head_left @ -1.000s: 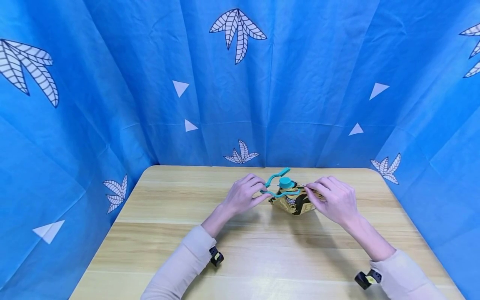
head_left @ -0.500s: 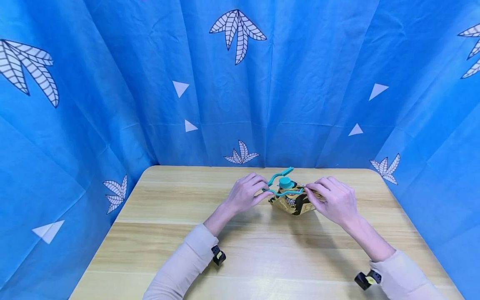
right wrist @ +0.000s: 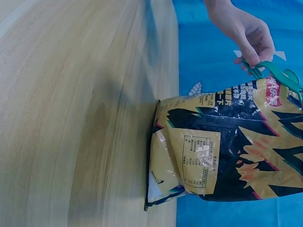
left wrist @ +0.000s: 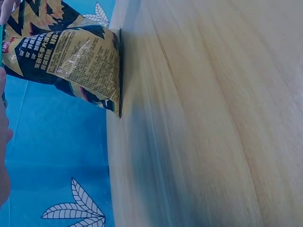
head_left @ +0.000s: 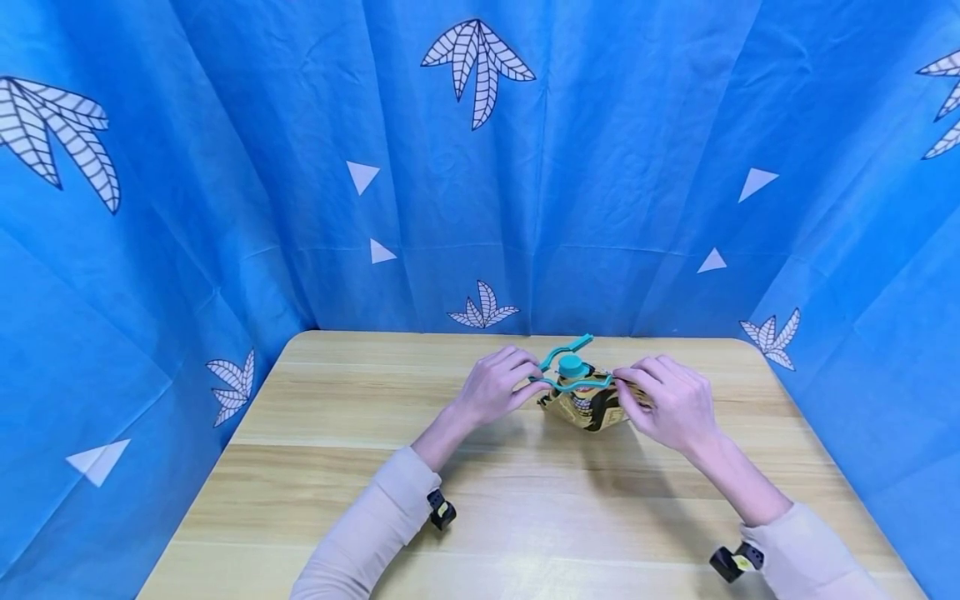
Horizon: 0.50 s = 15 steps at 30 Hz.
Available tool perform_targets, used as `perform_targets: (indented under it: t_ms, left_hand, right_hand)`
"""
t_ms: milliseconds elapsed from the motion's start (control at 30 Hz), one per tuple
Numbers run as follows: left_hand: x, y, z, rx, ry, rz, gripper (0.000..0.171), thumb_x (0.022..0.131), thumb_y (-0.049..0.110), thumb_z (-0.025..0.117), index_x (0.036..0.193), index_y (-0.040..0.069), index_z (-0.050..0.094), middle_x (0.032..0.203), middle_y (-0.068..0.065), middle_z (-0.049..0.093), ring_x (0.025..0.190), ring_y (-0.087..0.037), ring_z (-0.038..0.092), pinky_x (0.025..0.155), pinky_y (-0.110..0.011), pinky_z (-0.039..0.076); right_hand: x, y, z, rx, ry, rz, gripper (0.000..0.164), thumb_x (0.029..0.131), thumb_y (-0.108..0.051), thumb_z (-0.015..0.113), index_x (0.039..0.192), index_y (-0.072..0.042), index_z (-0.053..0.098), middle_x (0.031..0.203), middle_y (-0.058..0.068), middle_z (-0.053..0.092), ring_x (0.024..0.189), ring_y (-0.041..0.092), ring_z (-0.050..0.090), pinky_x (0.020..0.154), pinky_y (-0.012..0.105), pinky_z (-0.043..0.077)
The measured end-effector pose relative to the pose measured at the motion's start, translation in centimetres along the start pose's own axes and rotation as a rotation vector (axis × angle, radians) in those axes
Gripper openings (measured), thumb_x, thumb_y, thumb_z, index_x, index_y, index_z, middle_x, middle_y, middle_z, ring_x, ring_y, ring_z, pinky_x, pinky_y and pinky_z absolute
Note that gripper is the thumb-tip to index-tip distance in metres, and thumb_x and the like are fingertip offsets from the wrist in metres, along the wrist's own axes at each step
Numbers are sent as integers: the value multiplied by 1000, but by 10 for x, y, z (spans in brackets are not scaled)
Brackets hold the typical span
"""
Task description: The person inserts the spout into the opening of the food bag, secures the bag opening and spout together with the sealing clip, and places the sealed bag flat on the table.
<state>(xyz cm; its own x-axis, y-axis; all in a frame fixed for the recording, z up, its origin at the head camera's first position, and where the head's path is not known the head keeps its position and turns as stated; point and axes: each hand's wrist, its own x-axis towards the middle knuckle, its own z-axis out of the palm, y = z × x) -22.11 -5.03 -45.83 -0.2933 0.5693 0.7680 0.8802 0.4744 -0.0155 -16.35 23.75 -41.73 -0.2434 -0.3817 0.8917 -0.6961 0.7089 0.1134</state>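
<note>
A gold and black snack bag (head_left: 595, 410) stands upright on the wooden table, also seen in the left wrist view as a printed bag (left wrist: 85, 61). At its mouth sits a round teal cap (head_left: 572, 365). My left hand (head_left: 497, 385) pinches the joined end of a teal bag clip (head_left: 564, 388), whose two spread arms reach on either side of the cap. On the bag's right, my right hand (head_left: 673, 402) pinches the top edge between thumb and fingers, close to the near clip arm's tip. The right wrist view shows the clip (right wrist: 280, 74) over the bag top.
The wooden table (head_left: 480, 492) extends in front of the bag toward me. Blue curtains (head_left: 622, 167) with leaf prints enclose the table's back and sides. Small black cameras, such as the right one (head_left: 735, 562), are strapped at both sleeves.
My left hand has slid the clip slightly rightward, so its arms reach farther past the cap toward my right fingers. My right hand and the bag stay nearly still.
</note>
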Motion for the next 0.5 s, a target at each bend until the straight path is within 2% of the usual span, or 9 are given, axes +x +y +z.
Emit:
perform_targets:
  t_ms: [167,400,500]
  left_hand:
    - [2,0,1,-4,1,5,21,85,30,86,92,15,74,98,0,76,90,-12,70,82,-17,58]
    - [6,1,3,-7,18,7,23,80,26,90,92,15,74,96,1,75,89,-11,69,79,-16,57]
    - [6,1,4,-3,22,10,22,81,28,89,91,15,74,96,1,75,88,-11,69,79,-17,57]
  right_hand:
    - [-1,0,-1,7,-12,11,26,92,-30,62,89,-13,81,75,1,72,60,19,62,43,29,41]
    - [0,-1,-2,9,-14,8,34,96,-41,62,89,-12,80,74,1,71,61,20,63,43,32,42]
    - [0,-1,-2,8,-20,-5,38,97,-44,64,89,-11,80,73,1,71,59,20,62,43,32,42]
